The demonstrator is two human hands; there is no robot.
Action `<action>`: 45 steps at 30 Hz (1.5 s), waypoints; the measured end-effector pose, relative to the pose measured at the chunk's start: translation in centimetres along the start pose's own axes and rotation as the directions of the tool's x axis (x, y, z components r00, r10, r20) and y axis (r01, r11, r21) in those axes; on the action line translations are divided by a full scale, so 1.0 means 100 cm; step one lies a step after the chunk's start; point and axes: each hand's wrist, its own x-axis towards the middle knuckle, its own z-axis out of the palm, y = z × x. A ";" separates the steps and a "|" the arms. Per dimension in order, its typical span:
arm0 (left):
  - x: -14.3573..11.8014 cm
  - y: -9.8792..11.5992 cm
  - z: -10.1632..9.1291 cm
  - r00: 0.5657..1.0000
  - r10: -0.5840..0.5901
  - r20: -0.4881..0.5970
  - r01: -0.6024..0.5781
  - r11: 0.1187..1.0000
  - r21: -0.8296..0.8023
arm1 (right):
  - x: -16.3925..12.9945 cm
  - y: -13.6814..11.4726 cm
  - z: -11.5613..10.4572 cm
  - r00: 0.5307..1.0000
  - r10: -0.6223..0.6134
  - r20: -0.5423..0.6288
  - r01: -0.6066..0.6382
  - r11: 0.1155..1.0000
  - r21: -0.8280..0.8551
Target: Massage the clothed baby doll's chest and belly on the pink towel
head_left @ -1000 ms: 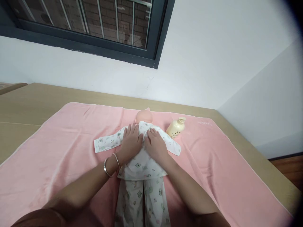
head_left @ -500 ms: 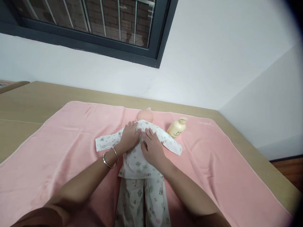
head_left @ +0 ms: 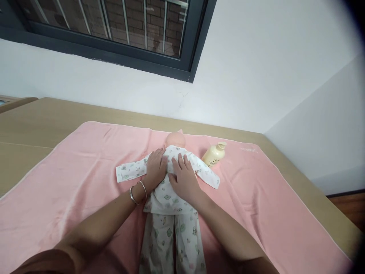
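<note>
A baby doll (head_left: 175,139) in white printed pyjamas (head_left: 167,196) lies on its back on a pink towel (head_left: 71,171), head away from me. My left hand (head_left: 156,167), with bracelets at the wrist, lies flat on the left side of the doll's chest. Beside it my right hand (head_left: 184,176) rests flat on the right side of the chest, fingers spread. Both hands press on the shirt and hold nothing. The doll's sleeves stretch out to either side.
A cream pump bottle (head_left: 213,154) lies on the towel just right of the doll's head. The towel covers a wooden table (head_left: 34,121) that meets a white wall. A dark-framed barred window (head_left: 114,26) is above. Floor shows at far right.
Both hands have slid a little up the doll's chest and closer together over the second. The doll and the bottle have stayed in place.
</note>
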 end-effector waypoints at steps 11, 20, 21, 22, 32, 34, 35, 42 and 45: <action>-0.005 0.001 -0.002 0.995 -0.017 -0.098 0.004 0.991 -0.136 | 0.004 0.001 0.004 0.990 -0.101 -0.094 0.093 0.992 -0.083; -0.004 -0.002 -0.001 0.994 -0.048 -0.101 0.031 0.986 -0.162 | 0.005 0.002 0.000 0.994 -0.070 -0.087 0.064 0.996 -0.064; -0.004 -0.003 -0.001 0.994 -0.055 -0.099 0.038 0.985 -0.169 | 0.005 0.002 0.000 0.992 -0.069 -0.105 0.063 0.997 -0.053; -0.004 -0.002 -0.001 0.994 -0.062 -0.094 0.045 0.983 -0.176 | 0.006 0.002 0.000 0.989 -0.068 -0.131 0.064 0.997 -0.039; 0.024 0.069 -0.018 0.945 -0.326 -0.025 0.233 0.724 -0.650 | 0.010 0.014 -0.027 0.997 -0.037 -0.064 0.041 0.997 0.067; 0.036 0.091 -0.015 0.930 -0.345 0.123 0.307 0.553 -0.774 | 0.010 0.026 -0.050 0.980 0.015 -0.199 0.005 0.995 0.103; 0.043 0.102 -0.012 0.909 -0.347 0.231 0.372 0.425 -0.825 | 0.009 0.034 -0.061 0.960 0.047 -0.275 -0.014 0.993 0.120; 0.094 0.152 0.012 0.566 -0.055 0.823 0.773 -0.314 -0.552 | 0.014 0.091 -0.099 0.840 0.264 -0.475 -0.183 0.960 0.210; 0.103 0.159 0.024 0.522 -0.049 0.852 0.765 -0.415 -0.492 | 0.021 0.103 -0.095 0.847 0.316 -0.428 -0.246 0.946 0.211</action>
